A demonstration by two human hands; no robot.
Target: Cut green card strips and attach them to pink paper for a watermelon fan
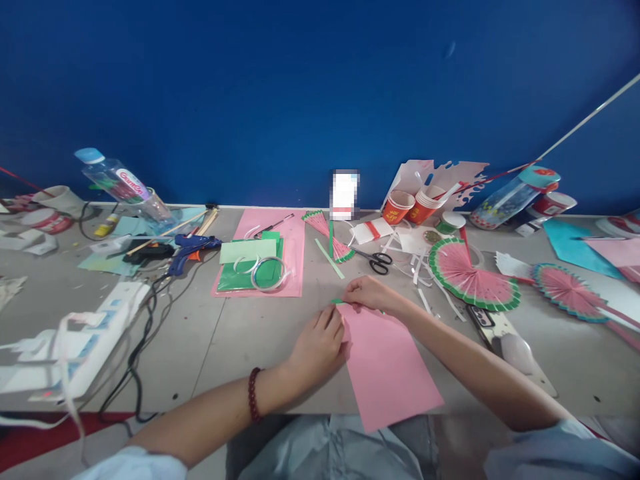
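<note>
A pink paper sheet (387, 370) lies at the table's near edge, its lower corner hanging over my lap. Along its far edge a bit of green (338, 302) shows. My left hand (320, 340), below a dark red bead bracelet (254, 393), has curled fingers on the sheet's upper left corner. With bent fingers my right hand (367, 292) pinches the far edge; its fingertips partly cover the green. Beyond the hands lie black-handled scissors (380, 263), a pale green strip (330, 259) and a folded watermelon-patterned paper fan (320, 223).
To the left are a blue glue gun (193, 248), a power strip (100, 340) with cables and a plastic bottle (123, 183). Green sheets (240, 277) lie mid-left. On the right are red paper cups (397, 207), an open watermelon fan (467, 277) and a phone (483, 319).
</note>
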